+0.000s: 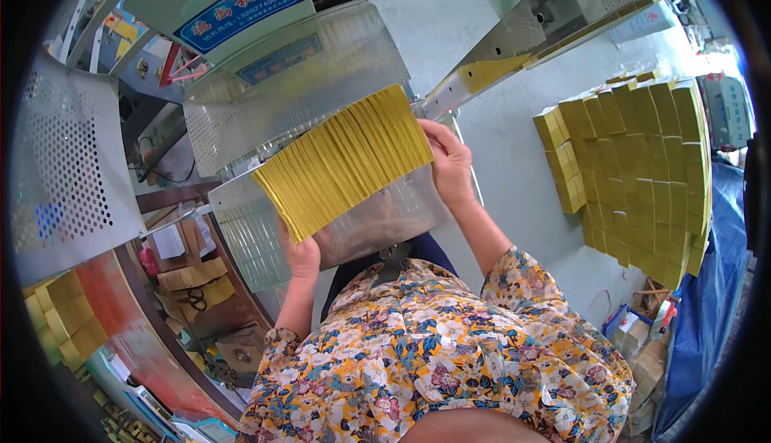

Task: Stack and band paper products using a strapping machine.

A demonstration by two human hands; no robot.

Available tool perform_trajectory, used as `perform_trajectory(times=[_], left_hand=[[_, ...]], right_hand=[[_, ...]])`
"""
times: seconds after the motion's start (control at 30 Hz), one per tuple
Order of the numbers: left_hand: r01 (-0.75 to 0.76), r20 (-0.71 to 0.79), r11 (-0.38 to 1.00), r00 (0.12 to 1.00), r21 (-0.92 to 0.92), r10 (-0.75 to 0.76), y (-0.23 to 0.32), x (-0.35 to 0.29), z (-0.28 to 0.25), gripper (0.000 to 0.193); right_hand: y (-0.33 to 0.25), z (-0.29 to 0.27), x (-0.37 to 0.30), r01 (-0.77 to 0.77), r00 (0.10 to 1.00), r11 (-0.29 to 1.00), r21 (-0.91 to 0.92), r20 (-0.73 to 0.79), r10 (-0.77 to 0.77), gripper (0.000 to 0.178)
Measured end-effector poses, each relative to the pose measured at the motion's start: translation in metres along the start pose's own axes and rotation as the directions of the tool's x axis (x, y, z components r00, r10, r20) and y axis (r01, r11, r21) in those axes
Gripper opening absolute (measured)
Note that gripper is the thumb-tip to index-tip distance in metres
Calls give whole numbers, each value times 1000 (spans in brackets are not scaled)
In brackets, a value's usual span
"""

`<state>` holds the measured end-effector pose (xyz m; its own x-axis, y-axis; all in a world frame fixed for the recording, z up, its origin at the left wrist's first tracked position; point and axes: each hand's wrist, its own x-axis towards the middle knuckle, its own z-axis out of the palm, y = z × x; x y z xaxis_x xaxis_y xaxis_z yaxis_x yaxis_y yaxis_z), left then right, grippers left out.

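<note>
Holding a row of yellow paper (pixel 345 163) at both ends | left hand (pixel 302 255) on the near left end, right hand (pixel 453 165) on the far right end, likely so none slips out | paper is over the clear tray (pixel 389 214) | yellow piles (pixel 638 166) stand at right

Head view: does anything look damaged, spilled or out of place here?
Lower left, the red board has patchy, pale-streaked paint, so it looks worn. The yellow stack between the left hand and right hand shows no obvious damage.
</note>
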<state>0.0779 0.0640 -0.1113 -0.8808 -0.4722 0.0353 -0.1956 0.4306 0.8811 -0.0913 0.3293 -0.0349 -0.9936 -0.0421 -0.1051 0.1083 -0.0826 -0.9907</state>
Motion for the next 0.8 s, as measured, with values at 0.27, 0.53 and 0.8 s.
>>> perform_trajectory(times=[0.27,0.53,0.8], left_hand=[[-137,-96,989,985,50,142,23,34,40,39],[2,-28,981,1000,-193,-8,42,48,22,34],[81,59,814,997,-575,-58,70,51,17,41]], right_hand=[[-15,-33,0,36,943,999,-17,-331,-39,20],[-147,42,-11,762,647,348,-546,638,-418,55],[-109,45,32,744,667,52,-666,737,-114,75]])
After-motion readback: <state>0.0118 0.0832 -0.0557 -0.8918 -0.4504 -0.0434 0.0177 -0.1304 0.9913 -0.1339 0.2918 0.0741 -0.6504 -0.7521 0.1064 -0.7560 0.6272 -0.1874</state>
